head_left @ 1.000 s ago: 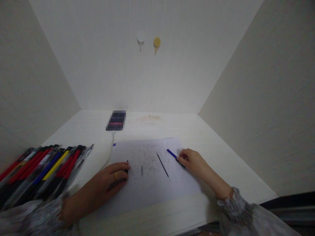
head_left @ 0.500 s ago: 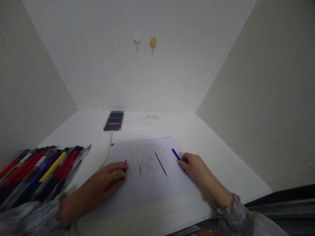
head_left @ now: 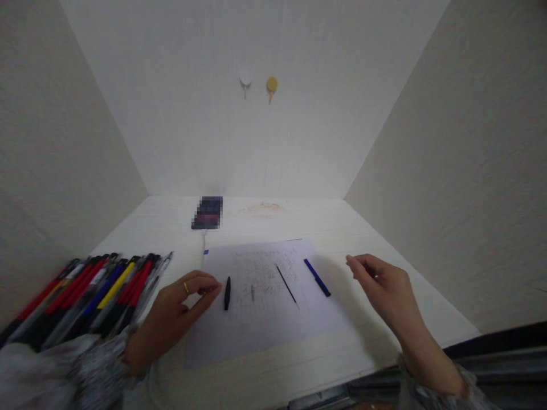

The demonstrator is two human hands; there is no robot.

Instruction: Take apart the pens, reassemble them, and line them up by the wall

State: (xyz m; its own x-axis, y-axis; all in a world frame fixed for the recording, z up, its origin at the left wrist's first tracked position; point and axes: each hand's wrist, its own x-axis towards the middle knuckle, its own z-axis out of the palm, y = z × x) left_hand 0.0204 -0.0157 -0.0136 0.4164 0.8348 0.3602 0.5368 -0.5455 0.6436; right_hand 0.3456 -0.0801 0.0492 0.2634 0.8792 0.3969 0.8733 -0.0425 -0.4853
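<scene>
A sheet of paper [head_left: 256, 336] covered in scribbles lies on the white desk. On it rest a black pen part [head_left: 227, 293], a thin dark refill [head_left: 286, 285], a small grey piece like a spring [head_left: 252, 293] and a blue pen barrel [head_left: 317, 277]. My left hand [head_left: 179, 307], with a ring, is just left of the black part, thumb and fingertips brought together with nothing visible in them. My right hand [head_left: 384, 290] is raised right of the blue barrel and apart from it, thumb and forefinger tips pressed together, holding nothing I can see.
A row of red, blue, yellow and black pens [head_left: 98, 290] lies at the left. Behind the paper is a pixelated dark device [head_left: 208, 212] with a white cable. Walls enclose the desk; a white hook [head_left: 245, 80] and a yellow hook [head_left: 272, 85] hang on the back one.
My right hand has let go of the blue barrel and moved right, leaving it on the paper. My left hand has drawn off the black part, which now shows fully.
</scene>
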